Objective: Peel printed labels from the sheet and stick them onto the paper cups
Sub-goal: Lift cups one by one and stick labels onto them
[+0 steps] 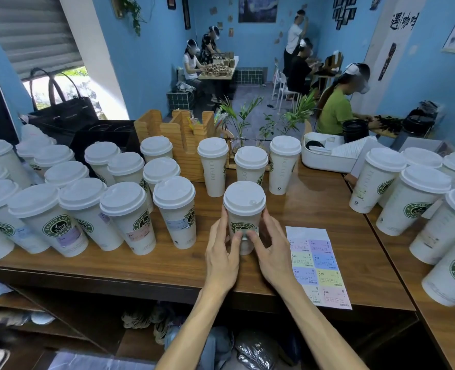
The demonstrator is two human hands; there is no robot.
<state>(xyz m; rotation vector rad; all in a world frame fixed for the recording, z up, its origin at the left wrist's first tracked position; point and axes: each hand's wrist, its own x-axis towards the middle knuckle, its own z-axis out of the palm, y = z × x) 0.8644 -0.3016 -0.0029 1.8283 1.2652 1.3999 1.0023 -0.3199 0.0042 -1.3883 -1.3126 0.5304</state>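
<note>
A white lidded paper cup [244, 209] with a green round logo stands on the wooden counter [173, 260] in front of me. My left hand [222, 252] wraps its left side and my right hand [270, 249] its right side. Both thumbs press a pale label [244, 233] onto the cup's front, below the logo. The label sheet [317, 265], with pastel printed labels in two columns, lies flat on the counter just right of my right hand.
Several lidded cups with labels [130, 217] crowd the counter's left. Three cups [250, 164] stand behind, before a wooden holder [186, 134]. More cups [413, 198] fill the right side, by a white tray [325, 158]. People work at tables behind.
</note>
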